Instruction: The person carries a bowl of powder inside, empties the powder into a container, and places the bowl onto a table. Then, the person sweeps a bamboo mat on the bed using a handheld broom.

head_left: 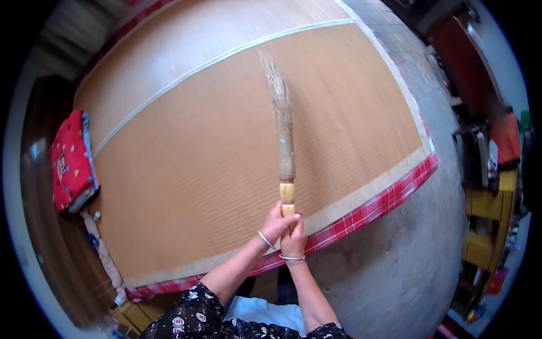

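A straw hand broom (286, 152) points away from me over the bed, its bristles at the far end and its pale, banded handle near me. Both hands are wrapped round the handle's lower end. My left hand (276, 222) grips it from the left, and my right hand (294, 236) closes on it just below, touching the left. Beneath the broom lies a tan woven mat (197, 169) with pale edging. Whether the bristles touch the mat, I cannot tell.
A folded red quilt (73, 161) lies at the bed's left end. Red plaid cloth (361, 220) hangs along the near edge. Grey concrete floor (389, 265) runs along the right, beside yellow wooden furniture (485, 248) holding assorted items.
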`<act>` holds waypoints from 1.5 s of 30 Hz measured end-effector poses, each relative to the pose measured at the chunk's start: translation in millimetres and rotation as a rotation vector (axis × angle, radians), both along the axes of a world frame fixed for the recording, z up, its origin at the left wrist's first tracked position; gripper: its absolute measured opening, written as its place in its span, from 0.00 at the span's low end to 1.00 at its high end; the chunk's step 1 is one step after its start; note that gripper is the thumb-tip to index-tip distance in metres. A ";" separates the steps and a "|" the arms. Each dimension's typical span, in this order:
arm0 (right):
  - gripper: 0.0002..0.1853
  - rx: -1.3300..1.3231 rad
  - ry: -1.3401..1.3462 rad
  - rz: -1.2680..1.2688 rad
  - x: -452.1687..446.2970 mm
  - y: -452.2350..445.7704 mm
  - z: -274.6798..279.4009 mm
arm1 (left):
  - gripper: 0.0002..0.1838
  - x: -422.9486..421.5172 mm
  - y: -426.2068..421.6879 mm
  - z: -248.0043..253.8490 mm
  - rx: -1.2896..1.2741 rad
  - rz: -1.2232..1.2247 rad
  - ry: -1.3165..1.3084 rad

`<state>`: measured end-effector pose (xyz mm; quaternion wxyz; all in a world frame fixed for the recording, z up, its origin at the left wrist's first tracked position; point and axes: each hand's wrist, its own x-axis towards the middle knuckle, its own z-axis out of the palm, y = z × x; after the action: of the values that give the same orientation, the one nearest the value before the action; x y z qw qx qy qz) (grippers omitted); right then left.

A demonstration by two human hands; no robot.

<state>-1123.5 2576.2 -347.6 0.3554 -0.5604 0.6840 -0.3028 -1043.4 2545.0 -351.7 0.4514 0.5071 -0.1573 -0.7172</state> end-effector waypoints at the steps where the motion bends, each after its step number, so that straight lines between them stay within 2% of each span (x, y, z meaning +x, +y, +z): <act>1: 0.19 -0.054 -0.039 0.088 15.6 -3.0 7.3 | 0.20 24.7 0.9 7.5 -0.012 0.081 -0.020; 2: 0.18 -0.144 -0.078 0.238 24.2 -8.0 15.4 | 0.21 51.0 2.8 15.9 0.019 0.192 -0.004; 3: 0.18 -0.103 -0.101 0.318 26.9 -7.3 11.4 | 0.20 80.1 4.6 12.1 -0.060 0.293 -0.224; 5: 0.18 -0.017 -0.133 0.469 18.4 -3.1 -10.6 | 0.24 150.4 11.0 15.1 -0.033 0.400 -0.271; 9: 0.13 0.102 0.047 0.425 -19.3 4.0 -35.4 | 0.30 266.4 14.7 16.3 0.119 0.586 -0.504; 11: 0.12 0.175 0.049 0.401 -31.4 8.6 -45.6 | 0.30 306.2 6.6 -2.8 0.155 0.598 -0.467; 13: 0.12 0.236 0.086 0.420 -32.3 16.9 -59.8 | 0.33 294.3 -19.9 -16.1 0.146 0.631 -0.428; 14: 0.12 0.264 0.106 0.431 -28.9 17.8 -68.0 | 0.35 268.8 -39.8 -12.8 0.186 0.561 -0.426; 15: 0.12 0.262 0.092 0.452 -22.1 19.2 -75.0 | 0.36 240.0 -55.2 -28.7 0.117 0.406 -0.517; 16: 0.12 0.260 0.083 0.466 -16.0 21.4 -81.1 | 0.37 202.6 -68.4 -13.8 0.204 0.170 -0.584; 18: 0.12 0.225 0.066 0.442 -2.5 18.1 -92.9 | 0.42 153.0 -84.0 -3.7 0.199 -0.396 -0.549; 19: 0.13 0.216 0.137 0.446 0.5 12.6 -94.2 | 0.40 139.1 -91.0 10.6 0.090 -0.652 -0.420; 21: 0.14 0.195 0.279 0.454 4.3 -2.5 -95.5 | 0.43 122.0 -85.2 42.8 0.009 -0.692 -0.354; 23: 0.17 0.252 0.403 0.455 1.9 -12.9 -92.0 | 0.43 132.7 -77.4 41.3 -0.125 -0.592 -0.336; 25: 0.21 0.309 0.517 0.454 -0.1 -24.0 -86.8 | 0.41 173.2 -74.7 36.8 -0.028 -0.210 -0.191; 26: 0.24 0.413 0.480 0.466 0.7 -30.2 -83.3 | 0.38 203.5 -76.8 23.1 -0.084 -0.020 -0.205; 29: 0.27 0.355 0.542 0.526 3.4 -34.1 -93.1 | 0.34 289.4 -99.6 17.1 -0.209 0.413 -0.405; 31: 0.28 0.353 0.542 0.521 6.1 -37.0 -96.8 | 0.30 324.4 -120.2 19.5 -0.079 0.521 -0.453; 33: 0.28 0.353 0.556 0.525 7.2 -38.5 -98.1 | 0.28 330.2 -147.1 4.7 -0.052 0.528 -0.532; 35: 0.28 0.373 0.564 0.517 8.8 -39.5 -97.4 | 0.25 296.2 -176.5 -13.0 0.127 0.169 -0.660; 37: 0.28 0.374 0.570 0.513 10.2 -40.3 -97.8 | 0.27 244.2 -184.1 26.0 0.004 -0.242 -0.634; 39: 0.28 0.362 0.574 0.510 7.0 -39.3 -102.3 | 0.34 217.3 -189.8 34.2 -0.026 -0.430 -0.417; 41: 0.30 0.426 0.579 0.520 7.1 -43.3 -102.1 | 0.38 211.7 -185.0 55.8 -0.149 -0.470 -0.457; 43: 0.33 0.522 0.574 0.538 11.3 -47.2 -95.1 | 0.35 230.4 -174.6 76.6 -0.103 -0.331 -0.435; 45: 0.33 0.488 0.591 0.535 13.5 -46.8 -93.9 | 0.31 276.4 -167.6 59.0 -0.188 -0.066 -0.370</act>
<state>-1110.0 2529.4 -441.5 0.3323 -0.6794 0.6387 0.1417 -767.0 2377.4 -292.7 0.4364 0.5805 -0.3200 -0.6084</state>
